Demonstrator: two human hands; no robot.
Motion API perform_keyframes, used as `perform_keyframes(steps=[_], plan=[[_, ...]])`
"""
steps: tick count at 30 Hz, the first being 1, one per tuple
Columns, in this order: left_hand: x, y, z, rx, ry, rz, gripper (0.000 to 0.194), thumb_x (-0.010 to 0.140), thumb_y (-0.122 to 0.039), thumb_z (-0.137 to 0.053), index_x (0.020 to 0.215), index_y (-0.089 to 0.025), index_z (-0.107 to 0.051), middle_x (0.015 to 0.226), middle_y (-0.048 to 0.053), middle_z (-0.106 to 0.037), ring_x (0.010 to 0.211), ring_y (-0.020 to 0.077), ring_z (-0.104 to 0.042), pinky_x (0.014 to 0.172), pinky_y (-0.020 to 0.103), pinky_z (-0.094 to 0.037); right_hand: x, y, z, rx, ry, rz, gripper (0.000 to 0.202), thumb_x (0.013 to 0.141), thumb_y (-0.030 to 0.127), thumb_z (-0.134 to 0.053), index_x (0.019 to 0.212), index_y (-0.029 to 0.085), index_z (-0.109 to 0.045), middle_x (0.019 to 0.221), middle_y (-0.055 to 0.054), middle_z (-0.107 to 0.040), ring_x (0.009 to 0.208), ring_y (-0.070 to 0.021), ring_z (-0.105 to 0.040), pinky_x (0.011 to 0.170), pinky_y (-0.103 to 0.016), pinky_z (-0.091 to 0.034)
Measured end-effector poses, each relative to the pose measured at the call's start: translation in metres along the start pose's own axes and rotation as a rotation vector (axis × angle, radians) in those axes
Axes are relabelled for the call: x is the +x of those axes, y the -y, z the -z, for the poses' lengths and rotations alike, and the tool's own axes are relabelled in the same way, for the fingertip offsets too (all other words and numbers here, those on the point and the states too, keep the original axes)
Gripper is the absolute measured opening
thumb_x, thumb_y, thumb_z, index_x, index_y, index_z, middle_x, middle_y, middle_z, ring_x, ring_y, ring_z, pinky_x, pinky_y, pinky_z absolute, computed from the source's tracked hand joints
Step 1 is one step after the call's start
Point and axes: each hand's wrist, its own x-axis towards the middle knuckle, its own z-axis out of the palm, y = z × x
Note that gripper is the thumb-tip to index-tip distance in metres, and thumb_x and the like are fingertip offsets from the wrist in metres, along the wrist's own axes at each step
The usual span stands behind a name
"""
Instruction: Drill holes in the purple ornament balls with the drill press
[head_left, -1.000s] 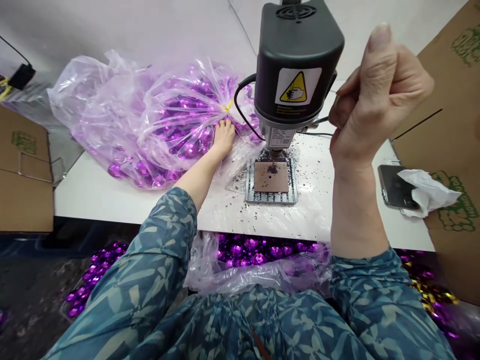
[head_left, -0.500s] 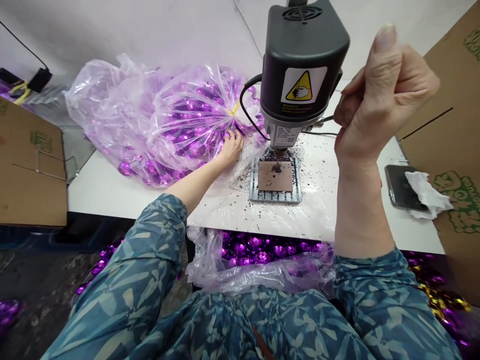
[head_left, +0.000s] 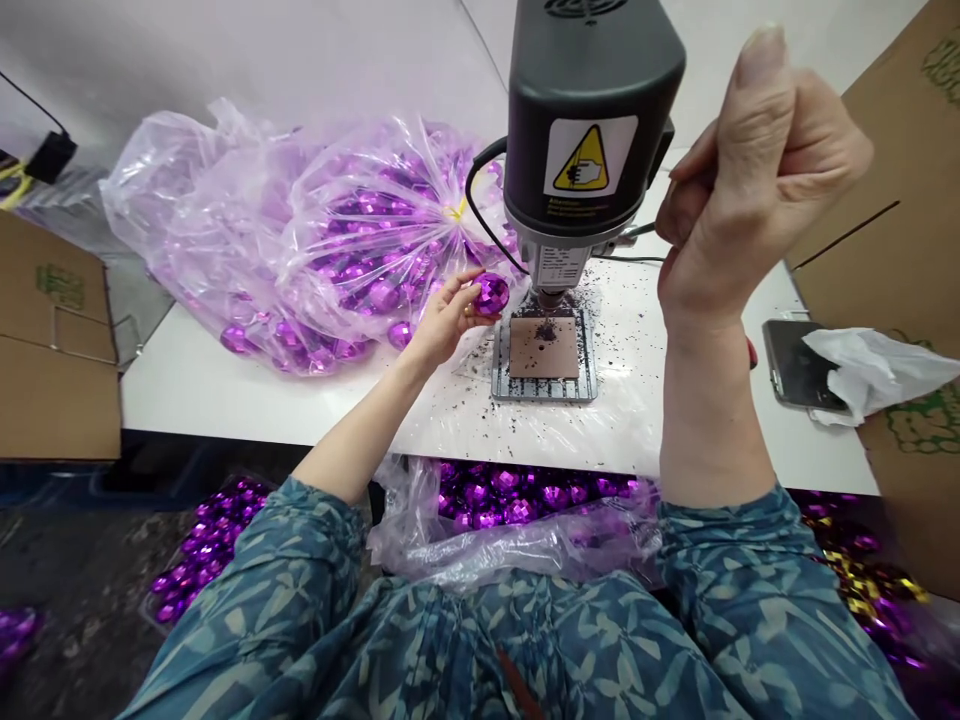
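Observation:
My left hand (head_left: 448, 318) pinches a shiny purple faceted ball (head_left: 492, 293) between thumb and fingers, just left of the drill press (head_left: 596, 110). Below the press head lies its slotted metal base with a brown board (head_left: 529, 362) on it, marked by a small hole and a heap of dark shavings. My right hand (head_left: 757, 190) is raised at the right of the press, its fingers closed round the end of the feed lever (head_left: 636, 232). The lever's grip is mostly hidden inside that hand.
A tied clear bag (head_left: 300, 240) of purple balls lies on the white table (head_left: 225, 400). An open plastic-lined container of balls (head_left: 517, 500) sits at my lap. Cardboard boxes (head_left: 60, 350) flank the table. A phone (head_left: 799, 365) with white tissue (head_left: 862, 365) lies at right.
My left hand has come away from beside the tied bag toward the press, and a purple ball now shows in its fingers. My right hand stays closed at the lever.

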Motion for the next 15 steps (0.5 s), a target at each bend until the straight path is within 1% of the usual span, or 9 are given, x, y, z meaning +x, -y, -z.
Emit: perform_keyframes(steps=[2,4,6,7,9,11,13,15], plan=[[-0.016,-0.005,-0.005,-0.14,0.059,0.089,0.041,0.109,-0.05,-0.054,0.142,-0.029,-0.064,0.125,0.013,-0.078,0.099,0.0235,-0.081,0.089,0.044,-0.068,0.0,0.0,-0.001,0.003,-0.006,0.022,0.072,0.078,0.079,-0.061,0.049,0.017,-0.04,0.042,0.007,-0.032,0.037,0.0012,-0.028,0.048,-0.025,-0.024],[-0.025,-0.007,-0.01,-0.224,0.104,0.148,0.042,0.11,-0.054,-0.052,0.14,-0.027,-0.065,0.13,0.015,-0.078,0.109,0.0253,-0.081,0.092,0.045,-0.069,0.0,-0.002,-0.001,0.003,-0.02,0.03,0.069,0.078,0.077,-0.061,0.05,0.018,-0.04,0.042,0.007,-0.029,0.036,0.0001,-0.025,0.047,-0.027,-0.024],[-0.031,-0.008,-0.015,-0.274,0.132,0.18,0.045,0.109,-0.06,-0.054,0.137,-0.026,-0.067,0.134,0.015,-0.077,0.116,0.0264,-0.08,0.096,0.046,-0.069,0.0,-0.005,-0.001,-0.009,-0.014,0.017,0.065,0.078,0.074,-0.064,0.051,0.02,-0.041,0.043,0.007,-0.028,0.035,-0.0015,-0.026,0.045,-0.029,-0.023],[-0.033,-0.007,-0.017,-0.29,0.134,0.186,0.046,0.107,-0.062,-0.059,0.135,-0.026,-0.067,0.135,0.015,-0.077,0.117,0.0264,-0.08,0.096,0.045,-0.069,0.0,-0.006,0.0,-0.014,-0.01,0.013,0.064,0.078,0.074,-0.064,0.052,0.02,-0.041,0.043,0.007,-0.028,0.035,-0.002,-0.026,0.045,-0.029,-0.022],[-0.036,-0.004,-0.021,-0.315,0.123,0.189,0.049,0.099,-0.063,-0.073,0.132,-0.027,-0.069,0.133,0.013,-0.079,0.114,0.0255,-0.08,0.096,0.044,-0.069,0.0,-0.007,0.0,-0.019,-0.013,0.026,0.065,0.079,0.076,-0.062,0.052,0.021,-0.042,0.044,0.007,-0.029,0.035,-0.0026,-0.027,0.045,-0.03,-0.022],[-0.039,0.001,-0.025,-0.34,0.113,0.197,0.053,0.091,-0.062,-0.084,0.127,-0.026,-0.072,0.126,0.012,-0.081,0.106,0.0242,-0.081,0.093,0.042,-0.069,0.0,-0.007,0.002,-0.03,-0.006,0.036,0.067,0.08,0.077,-0.062,0.052,0.021,-0.04,0.043,0.007,-0.028,0.036,-0.0027,-0.026,0.046,-0.03,-0.023],[-0.041,0.007,-0.028,-0.363,0.113,0.206,0.055,0.085,-0.063,-0.088,0.121,-0.024,-0.075,0.118,0.012,-0.083,0.096,0.0225,-0.081,0.087,0.039,-0.069,0.0,-0.005,0.002,-0.03,0.016,0.024,0.067,0.08,0.077,-0.062,0.052,0.02,-0.039,0.044,0.007,-0.029,0.037,-0.0029,-0.026,0.048,-0.029,-0.024],[-0.041,0.013,-0.032,-0.342,0.102,0.193,0.058,0.082,-0.064,-0.091,0.119,-0.023,-0.077,0.115,0.011,-0.083,0.091,0.0206,-0.08,0.08,0.035,-0.067,0.0,-0.005,0.003,-0.008,0.033,0.002,0.066,0.079,0.076,-0.063,0.053,0.02,-0.04,0.045,0.007,-0.032,0.037,-0.0028,-0.027,0.048,-0.028,-0.023]])
